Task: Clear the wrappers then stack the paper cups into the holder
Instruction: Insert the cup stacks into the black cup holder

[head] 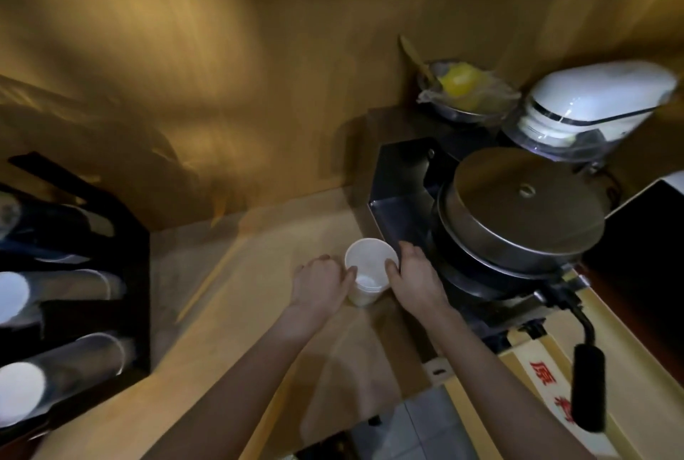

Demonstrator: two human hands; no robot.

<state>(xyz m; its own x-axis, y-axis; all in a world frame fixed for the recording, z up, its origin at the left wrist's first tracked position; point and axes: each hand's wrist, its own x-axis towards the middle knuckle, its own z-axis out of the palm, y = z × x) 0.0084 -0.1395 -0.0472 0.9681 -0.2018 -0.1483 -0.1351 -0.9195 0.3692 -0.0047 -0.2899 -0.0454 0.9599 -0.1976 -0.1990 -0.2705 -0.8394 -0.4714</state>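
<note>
A white paper cup stack (366,271) stands upright on the wooden counter (229,330), mouth up, with another cup nested inside it. My left hand (320,284) grips its left side and my right hand (416,276) grips its right side, thumbs on the rim. At the far left stands the black cup holder (122,237) with horizontal clear tubes; white cup bottoms (18,389) show in the lower tubes. No wrapper is visible.
A round metal waffle iron (518,211) with a long black handle (586,389) sits right beside my right hand. Behind it are a metal bowl with yellow contents (462,89) and a clear container of white lids (577,112). A wooden wall rises behind.
</note>
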